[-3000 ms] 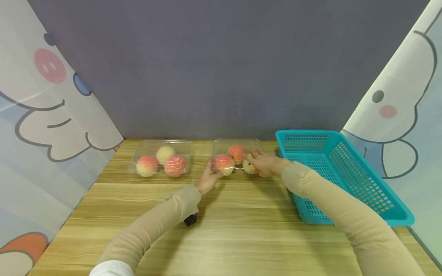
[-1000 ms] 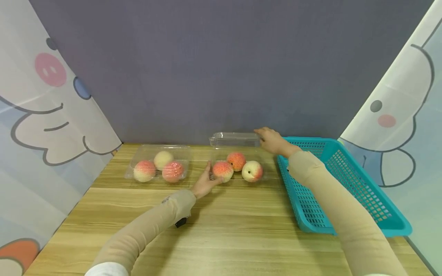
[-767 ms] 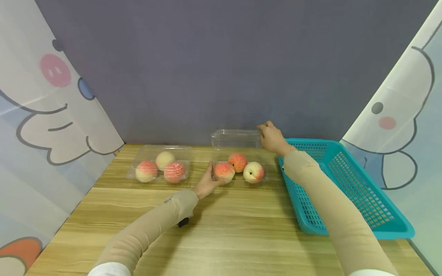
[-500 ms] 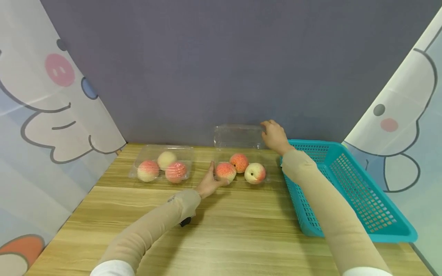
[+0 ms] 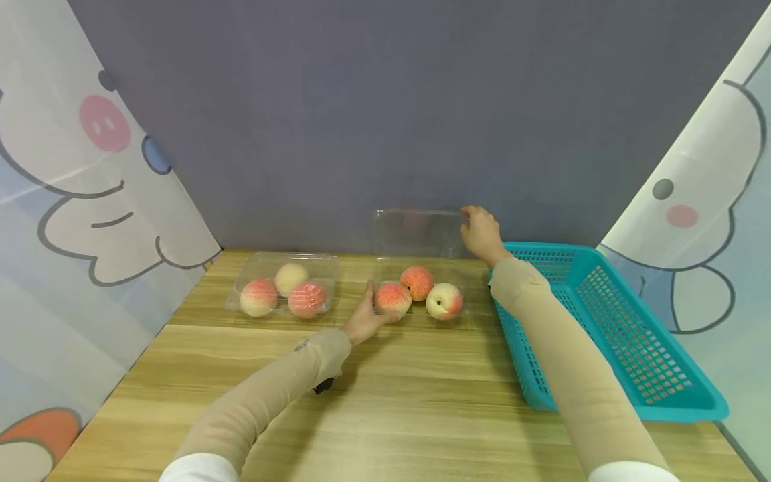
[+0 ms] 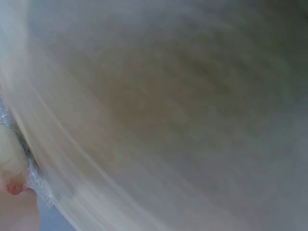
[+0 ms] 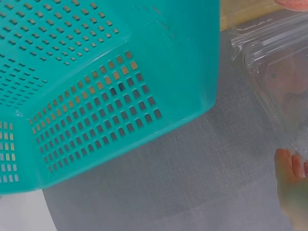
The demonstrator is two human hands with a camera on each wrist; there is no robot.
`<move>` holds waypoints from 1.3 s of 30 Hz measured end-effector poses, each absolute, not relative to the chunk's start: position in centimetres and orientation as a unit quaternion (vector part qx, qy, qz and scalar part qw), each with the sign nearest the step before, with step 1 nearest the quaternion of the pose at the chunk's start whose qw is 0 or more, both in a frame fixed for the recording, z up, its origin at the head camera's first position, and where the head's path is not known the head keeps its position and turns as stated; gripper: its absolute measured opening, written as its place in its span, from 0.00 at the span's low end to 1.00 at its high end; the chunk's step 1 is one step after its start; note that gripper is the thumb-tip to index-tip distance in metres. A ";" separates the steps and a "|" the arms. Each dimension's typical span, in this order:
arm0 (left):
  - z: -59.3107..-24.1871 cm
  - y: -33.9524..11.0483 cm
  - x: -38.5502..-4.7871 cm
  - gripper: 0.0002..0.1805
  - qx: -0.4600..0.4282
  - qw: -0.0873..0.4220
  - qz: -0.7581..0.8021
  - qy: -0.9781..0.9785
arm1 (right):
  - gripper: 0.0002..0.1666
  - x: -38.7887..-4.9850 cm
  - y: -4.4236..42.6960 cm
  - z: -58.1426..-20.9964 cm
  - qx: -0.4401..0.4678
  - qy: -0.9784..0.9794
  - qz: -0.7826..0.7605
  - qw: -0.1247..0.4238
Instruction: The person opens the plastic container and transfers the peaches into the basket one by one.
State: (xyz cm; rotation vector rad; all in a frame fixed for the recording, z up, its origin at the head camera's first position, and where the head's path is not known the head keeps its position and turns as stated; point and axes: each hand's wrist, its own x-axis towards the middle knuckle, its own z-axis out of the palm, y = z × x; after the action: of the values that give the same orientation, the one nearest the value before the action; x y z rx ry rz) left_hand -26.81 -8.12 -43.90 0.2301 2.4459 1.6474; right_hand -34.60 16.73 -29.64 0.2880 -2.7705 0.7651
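Note:
A clear plastic clamshell box (image 5: 458, 268) holds three peaches, two mostly red (image 5: 393, 298) and one pale (image 5: 444, 301). Its lid (image 5: 415, 231) stands raised at the back, upright near the grey wall. My left hand (image 5: 367, 320) grips the box's front left corner, thumb along the front and fingers at the side. At the lid's upper right corner, my right hand (image 5: 482, 234) pinches the edge; the right wrist view shows its fingertips (image 7: 284, 163) there. A sleeve (image 6: 168, 120) blocks most of the left wrist view, leaving a peach (image 6: 12, 154) at the edge.
Left of my hands sits a second clear box (image 5: 328, 268), closed over three peaches (image 5: 259, 298). A turquoise plastic basket (image 5: 693, 402) stands at the right, partly under my right forearm. The grey wall (image 5: 385, 120) rises behind the wooden table (image 5: 421, 415).
The right box's lid was down over the peaches three seconds ago. My right hand has lifted it up and back, and it now stands upright. My left hand has stayed at the corner.

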 end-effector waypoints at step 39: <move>-44.1 -8.3 -26.9 0.60 0.081 0.104 0.559 0.818 | 0.23 -30.1 17.5 -28.3 0.234 -0.949 0.206 0.036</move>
State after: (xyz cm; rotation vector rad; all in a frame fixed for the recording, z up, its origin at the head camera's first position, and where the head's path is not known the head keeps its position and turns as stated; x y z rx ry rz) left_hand -26.91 -8.30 -44.13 0.2379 2.4127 1.6494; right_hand -30.10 17.51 -28.30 0.7189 -2.9157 0.6319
